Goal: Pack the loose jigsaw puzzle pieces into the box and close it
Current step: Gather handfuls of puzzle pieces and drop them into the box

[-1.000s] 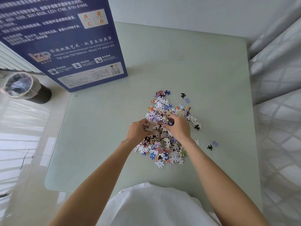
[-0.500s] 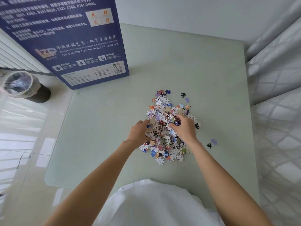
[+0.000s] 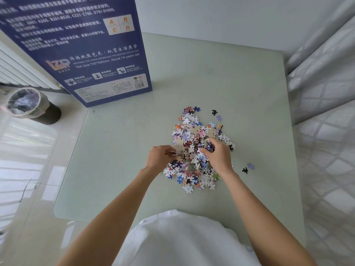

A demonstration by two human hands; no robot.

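Observation:
A heap of loose multicoloured jigsaw pieces point(image 3: 194, 131) lies in the middle of the pale green table point(image 3: 119, 150). My left hand point(image 3: 159, 157) presses into the heap's left side, its fingers closed on a few pieces. My right hand point(image 3: 218, 155) rests on the right side of the heap with a clump of pieces held in its curled fingers. The big dark blue puzzle box point(image 3: 76, 48) stands upright at the table's far left corner, its printed back facing me. A few stray pieces point(image 3: 247, 167) lie to the right of the heap.
A black waste bin point(image 3: 32, 105) with a clear liner stands on the floor to the left of the table. White curtains point(image 3: 322, 112) hang along the right edge. A white radiator is behind the box.
Both hands have scooped pieces inward and upward in the heap. My left hand has shifted left toward the heap's edge, my right hand slightly further away from me.

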